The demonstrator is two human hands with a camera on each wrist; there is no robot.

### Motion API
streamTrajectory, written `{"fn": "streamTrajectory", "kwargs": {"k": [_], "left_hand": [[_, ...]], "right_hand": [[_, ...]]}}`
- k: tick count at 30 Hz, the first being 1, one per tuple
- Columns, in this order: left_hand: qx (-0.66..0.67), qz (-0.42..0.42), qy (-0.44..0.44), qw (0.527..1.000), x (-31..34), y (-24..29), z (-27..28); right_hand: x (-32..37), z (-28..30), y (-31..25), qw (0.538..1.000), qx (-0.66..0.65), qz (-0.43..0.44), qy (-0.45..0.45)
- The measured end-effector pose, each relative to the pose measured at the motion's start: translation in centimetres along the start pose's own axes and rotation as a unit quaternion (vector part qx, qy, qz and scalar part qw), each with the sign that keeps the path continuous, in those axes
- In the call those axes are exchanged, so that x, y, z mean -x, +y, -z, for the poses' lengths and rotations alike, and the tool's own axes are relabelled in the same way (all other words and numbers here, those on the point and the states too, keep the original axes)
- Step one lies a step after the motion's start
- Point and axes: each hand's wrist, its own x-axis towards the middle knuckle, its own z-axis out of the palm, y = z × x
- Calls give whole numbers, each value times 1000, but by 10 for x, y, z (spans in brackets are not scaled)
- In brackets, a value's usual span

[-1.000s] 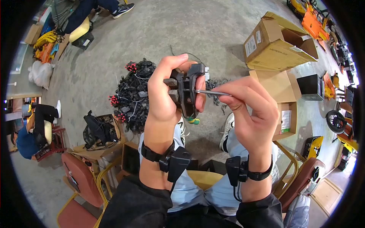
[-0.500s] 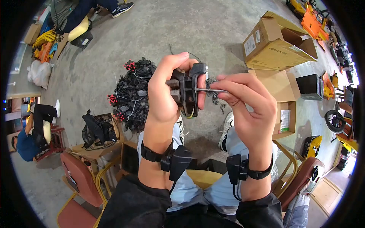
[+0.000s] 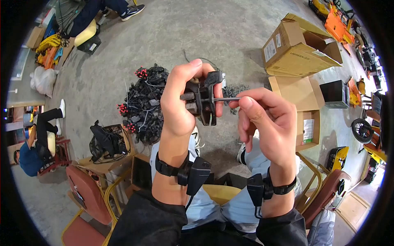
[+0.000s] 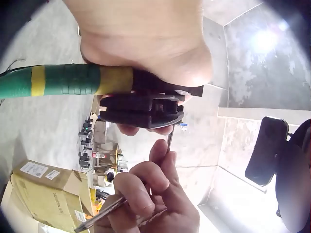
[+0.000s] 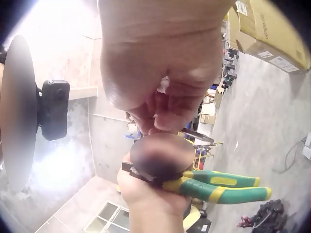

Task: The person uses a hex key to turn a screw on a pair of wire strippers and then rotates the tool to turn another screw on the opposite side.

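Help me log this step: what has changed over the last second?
The right hand rolled on the metal rod: its thumb now shows in front, with other fingers hanging below. The green-and-yellow handle under the black part has left the head view. Unchanged: the left hand grips the part; the rod still meets it.

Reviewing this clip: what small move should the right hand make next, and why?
Probably a slight turn of the rod: the right hand pinches it, its far end meets the black part, and the left hand grips that part, likely enough to brace it.
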Motion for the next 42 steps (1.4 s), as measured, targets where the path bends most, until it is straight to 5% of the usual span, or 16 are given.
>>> {"fn": "streamTrajectory", "kwargs": {"k": [7,9,13,15,22,24,26,28,34,37,38,39,42], "left_hand": [[65,-8,-41,997,-4,-6,16],[62,-2,-40,997,-5,-5,16],[78,8,-49,996,-6,-6,16],[75,17,-47,996,-6,-4,16],[65,48,-41,996,-5,-3,14],[28,48,-11,998,-3,-1,4],[-8,48,21,999,-4,-1,5],[57,14,-75,995,-7,-6,16],[49,-24,-54,997,0,-6,13],[55,13,-49,997,-5,-7,14],[54,12,-49,997,-5,-6,14],[57,33,-50,997,-5,-4,12],[53,84,-68,993,-4,-1,10]], "right_hand": [[-6,0,12,990,78,116,29],[-11,2,22,958,153,242,31],[-12,0,23,946,182,262,61],[-10,3,17,907,311,281,39],[-13,2,20,878,323,348,58],[-12,-4,26,975,113,188,28],[-7,-3,15,993,53,105,-24],[-4,-5,6,997,-6,21,-77],[-6,-4,5,974,-171,-108,-105],[-7,-12,6,991,-102,-79,-43],[-8,-17,16,994,55,91,18],[-8,-20,21,941,210,256,78],[-2,-13,13,932,268,240,46]]}}
